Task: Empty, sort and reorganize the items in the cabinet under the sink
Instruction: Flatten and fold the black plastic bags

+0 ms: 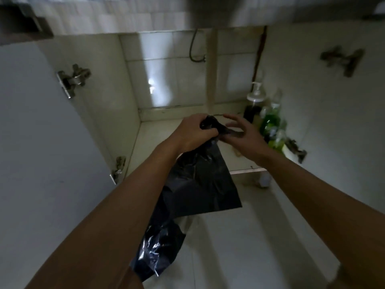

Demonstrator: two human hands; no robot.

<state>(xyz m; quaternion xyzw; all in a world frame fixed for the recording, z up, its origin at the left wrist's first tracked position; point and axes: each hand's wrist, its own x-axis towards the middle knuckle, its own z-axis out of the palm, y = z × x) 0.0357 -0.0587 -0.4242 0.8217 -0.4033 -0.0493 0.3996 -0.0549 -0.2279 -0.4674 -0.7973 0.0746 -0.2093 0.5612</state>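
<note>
A black plastic bag (198, 184) hangs in front of the open cabinet (145, 142) under the sink. My left hand (193, 132) is clenched around its bunched top. My right hand (243, 132) is just right of that bunch, thumb and lower fingers touching the plastic, the other fingers spread. The bag's lower part drapes down over my left forearm. Inside the cabinet at the right wall stand a pump bottle with dark liquid (254, 105) and bottles of green liquid (270, 122).
Both cabinet doors stand open, the left door (41, 142) and the right door (333, 122), with metal hinges on them. A pale drain pipe (211, 69) runs down the back. A small white object (264, 180) lies on the tiled floor below the cabinet edge.
</note>
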